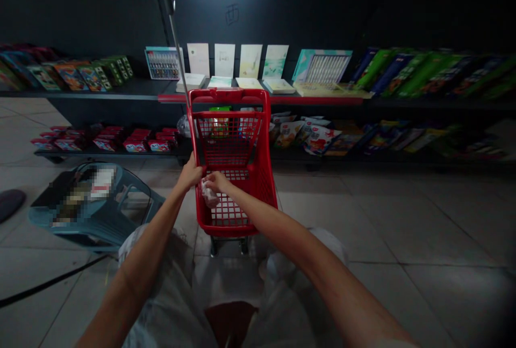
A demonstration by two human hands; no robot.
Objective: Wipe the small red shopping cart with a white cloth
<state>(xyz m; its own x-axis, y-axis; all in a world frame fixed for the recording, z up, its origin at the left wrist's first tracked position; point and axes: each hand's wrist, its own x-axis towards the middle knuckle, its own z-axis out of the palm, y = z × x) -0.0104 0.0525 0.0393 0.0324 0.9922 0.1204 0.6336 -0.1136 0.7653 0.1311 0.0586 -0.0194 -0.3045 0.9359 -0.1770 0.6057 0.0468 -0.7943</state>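
A red plastic shopping cart [229,200] stands on small wheels directly in front of the person, its mesh walls open to view. The left hand [190,174] is curled around the cart's left rim, fingers closed on the plastic. The right hand [216,180] reaches over the near part of the cart and sits on a crumpled white item [209,194] low in the basket; the fingers are bent over it, but I cannot tell whether they are clamped on it or only resting there. A thin metal pole [172,28] rises from the cart's far left corner. A green and yellow packet [220,120] shows through the mesh, though whether it lies inside the cart is hard to tell.

Ahead stands a dark shelf unit. The upper shelf [133,89] carries boxed sets, pale cards and books; the lower shelf [105,152] holds red boxes [135,145] and printed pouches [320,140]. No brand can be read, but a hand-drawn character, 西, marks the wall [231,15] above.

To the left, a teal plastic stool [121,214] lies tilted on the tiled floor [423,230], with a black cable [48,285] nearby.
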